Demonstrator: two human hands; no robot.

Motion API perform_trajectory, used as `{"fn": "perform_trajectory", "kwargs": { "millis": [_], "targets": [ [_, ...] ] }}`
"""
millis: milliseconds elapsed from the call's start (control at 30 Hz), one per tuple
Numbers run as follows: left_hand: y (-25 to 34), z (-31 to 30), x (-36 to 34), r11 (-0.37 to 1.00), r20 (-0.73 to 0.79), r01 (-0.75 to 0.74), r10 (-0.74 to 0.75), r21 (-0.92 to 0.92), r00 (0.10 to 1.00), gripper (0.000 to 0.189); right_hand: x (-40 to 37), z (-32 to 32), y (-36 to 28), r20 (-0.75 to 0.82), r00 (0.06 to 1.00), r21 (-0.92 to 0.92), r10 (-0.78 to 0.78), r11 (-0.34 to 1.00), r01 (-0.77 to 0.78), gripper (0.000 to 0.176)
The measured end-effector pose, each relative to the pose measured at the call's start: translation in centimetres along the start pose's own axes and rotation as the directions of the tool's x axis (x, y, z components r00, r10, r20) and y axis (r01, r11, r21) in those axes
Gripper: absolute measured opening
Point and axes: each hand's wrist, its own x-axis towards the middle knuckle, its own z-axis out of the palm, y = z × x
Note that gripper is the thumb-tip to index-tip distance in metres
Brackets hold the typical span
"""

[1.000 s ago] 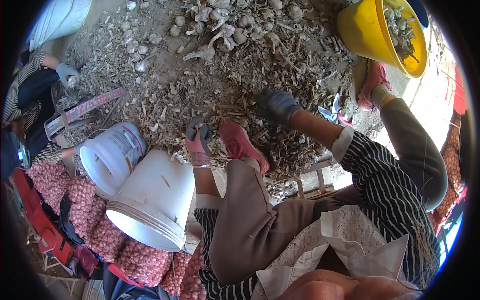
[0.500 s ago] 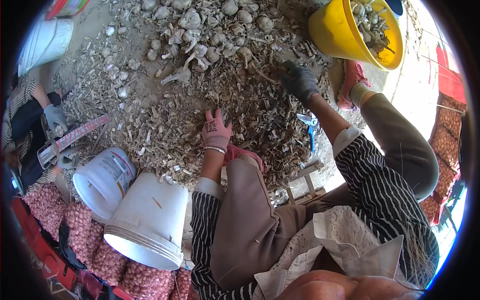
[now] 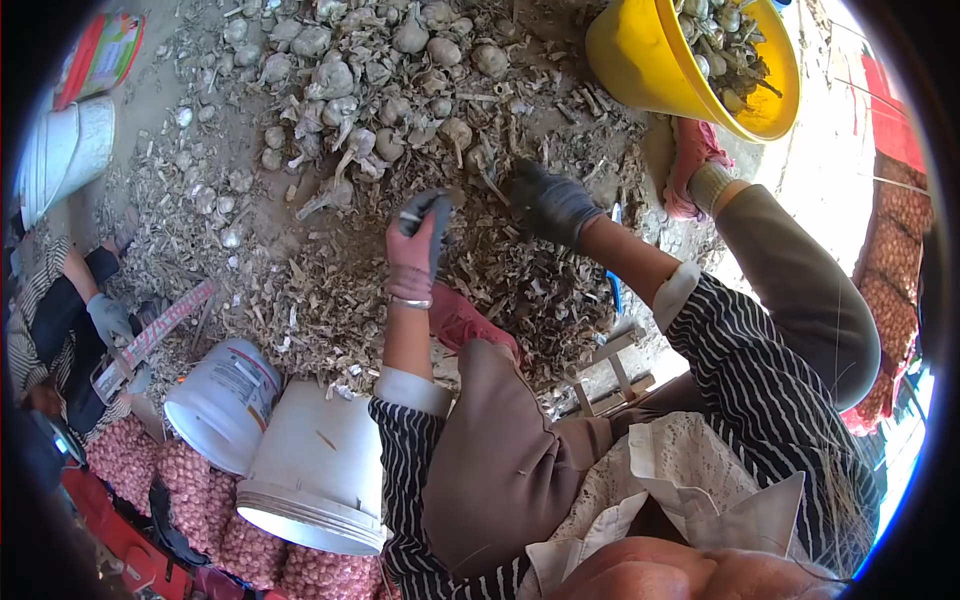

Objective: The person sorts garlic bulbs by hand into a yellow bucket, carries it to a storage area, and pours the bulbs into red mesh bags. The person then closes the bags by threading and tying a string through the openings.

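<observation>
Yellow bucket [image 3: 640, 65] stands beyond husks [image 3: 330, 300]; whether gloved hands [image 3: 412, 243] [image 3: 553, 207] pinch anything, I cannot tell.

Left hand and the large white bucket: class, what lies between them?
In the head view, dry plant scraps litter the ground between the left hand and the large white bucket.

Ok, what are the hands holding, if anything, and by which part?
Cannot be told. A small pale sliver shows against the left hand, gloved in pink and grey; the right hand, gloved in dark grey, hides any grip.
</observation>
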Motion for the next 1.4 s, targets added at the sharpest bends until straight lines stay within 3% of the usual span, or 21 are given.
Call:
{"fn": "perform_trajectory", "kwargs": {
  "millis": [33, 100, 133, 267, 400, 533, 600, 633, 700, 733, 767, 833, 967, 1033, 1100, 1167, 1200, 1233, 1267, 1333, 1400],
  "targets": [
    [-0.3, 1.6, 1.9, 0.821, 0.121, -0.322, 0.301, 0.472, 0.946, 0.031, 0.2, -0.3, 0.2, -0.003, 1.000, -0.002, 0.002, 1.000, -0.002, 0.019],
    [0.7, 4.7, 2.3, -0.046, 0.505, -0.549, 0.464, 0.835, 0.728, 0.043, 1.0, -0.8, 0.6, 0.103, 0.994, 0.020, -0.045, 0.999, 0.043, 0.019],
    [1.2, 6.1, 2.6, -0.192, 0.526, -0.490, 0.332, 0.850, 0.783, 0.044, 1.1, -0.4, 1.5, -0.024, 0.999, 0.209, -0.030, 0.977, 0.034, 0.020],
    [0.0, 7.5, 5.0, -0.475, 0.543, -0.436, 0.110, 0.765, 0.833, 0.046, -0.4, -12.0, -2.9, -0.452, 0.884, 0.097, -0.121, 0.978, 0.184, 0.024],
    [0.2, 7.6, 4.6, -0.476, 0.474, -0.387, 0.074, 0.790, 0.877, 0.056, -1.1, -20.6, -1.6, -0.779, 0.600, -0.072, -0.182, 0.977, 0.203, 0.034],
    [0.6, 5.9, 2.7, -0.344, 0.312, -0.266, 0.085, 0.901, 0.946, 0.056, -1.7, -24.2, 1.9, -0.676, 0.697, -0.389, -0.240, 0.919, -0.061, 0.032],
    [-0.7, 2.8, 2.0, -0.131, 0.292, -0.267, 0.244, 0.955, 0.925, 0.057, -1.7, -23.7, 1.6, -0.684, 0.730, -0.347, -0.003, 0.881, -0.321, 0.035],
    [-2.0, 0.6, 2.7, 0.082, 0.237, -0.290, 0.390, 0.953, 0.890, 0.059, -1.3, -22.9, 0.9, -0.682, 0.732, -0.347, -0.008, 0.884, -0.313, 0.035],
    [-5.2, -4.2, 3.8, 0.106, 0.236, -0.360, 0.582, 0.927, 0.778, 0.054, 0.3, -19.6, -1.8, -0.675, 0.672, -0.409, -0.306, 0.913, 0.005, 0.031],
    [-4.7, -5.3, 2.2, 0.791, -0.018, -0.321, 0.386, 0.522, 0.922, 0.050, 1.6, -18.0, -2.9, -0.545, 0.785, -0.469, -0.294, 0.883, 0.005, 0.036],
    [-4.2, -5.9, 0.9, 0.977, -0.047, -0.056, 0.047, -0.205, 0.998, 0.047, 3.0, -16.3, -4.0, -0.403, 0.875, -0.529, -0.267, 0.848, 0.016, 0.042],
    [-3.1, -6.2, -0.6, 0.938, 0.003, -0.044, 0.048, -0.344, 0.999, 0.047, 7.7, -12.0, -3.3, -0.222, 0.928, -0.285, -0.299, 0.930, 0.232, 0.044],
    [-1.8, -6.2, -3.3, 0.564, 0.163, 0.075, 0.107, -0.822, 0.981, 0.052, 15.4, -5.9, -3.4, -0.072, 0.988, -0.275, -0.136, 0.955, 0.111, 0.046],
    [-0.6, -5.9, -2.3, 0.590, 0.146, 0.066, 0.090, -0.805, 0.985, 0.049, 16.6, -3.4, -2.9, -0.076, 0.994, -0.255, -0.080, 0.965, 0.058, 0.047],
    [2.1, -4.5, -1.0, 0.949, 0.003, 0.008, -0.007, -0.315, 1.000, 0.050, 15.8, -1.3, -3.1, -0.062, 0.998, -0.276, -0.022, 0.961, 0.004, 0.048],
    [4.3, -2.3, 0.9, 0.997, -0.039, 0.073, -0.074, -0.012, 0.997, 0.050, 13.9, -0.4, -2.2, -0.124, 0.983, -0.250, -0.137, 0.963, 0.102, 0.049],
    [4.5, -1.3, 2.3, 0.894, 0.061, -0.234, 0.229, 0.382, 0.972, 0.050, 13.0, -0.3, -2.6, -0.123, 0.990, -0.198, -0.075, 0.979, 0.049, 0.051],
    [4.5, -0.6, 3.3, 0.559, 0.265, -0.498, 0.447, 0.663, 0.855, 0.049, 12.4, -0.4, -3.0, -0.117, 0.993, -0.144, -0.014, 0.990, -0.003, 0.054],
    [4.3, -0.1, 3.9, 0.559, 0.266, -0.498, 0.446, 0.663, 0.855, 0.049, 12.2, -0.8, -3.1, -0.084, 0.996, -0.082, 0.027, 0.996, -0.034, 0.050],
    [3.1, 0.0, 4.8, 0.126, 0.131, -0.222, 0.502, 0.967, 0.855, 0.050, 13.5, -0.2, -3.0, -0.136, 0.990, -0.104, 0.030, 0.994, -0.045, 0.053],
    [2.1, -1.9, 5.1, 0.323, 0.032, -0.220, 0.498, 0.921, 0.867, 0.050, 15.1, -0.6, -2.6, -0.196, 0.980, -0.127, 0.036, 0.990, -0.062, 0.057]
  ]
}}
